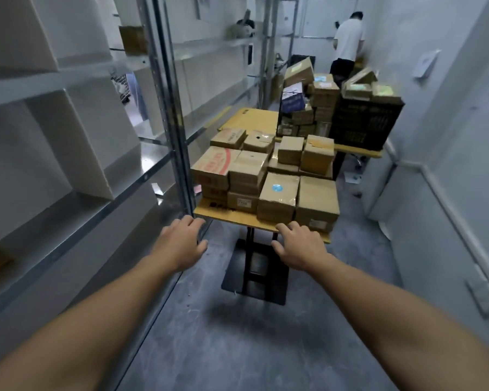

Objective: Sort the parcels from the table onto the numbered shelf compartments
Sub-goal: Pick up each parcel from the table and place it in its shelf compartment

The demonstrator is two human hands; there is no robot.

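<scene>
Parcels [266, 179] of brown cardboard sit stacked on the bench [232, 217], filling its near end. Both hands are spread and hold nothing: the left hand [181, 244] is at the bench's near left corner, the right hand [299, 246] at its front edge, just before a parcel. Shelf compartments [68, 136] stand to the left.

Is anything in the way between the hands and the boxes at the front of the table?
Nothing visible. The left hand and right hand are open at the near edge of the yellow wooden table, and the brown cardboard box with a round blue sticker sits right behind that edge.
</scene>
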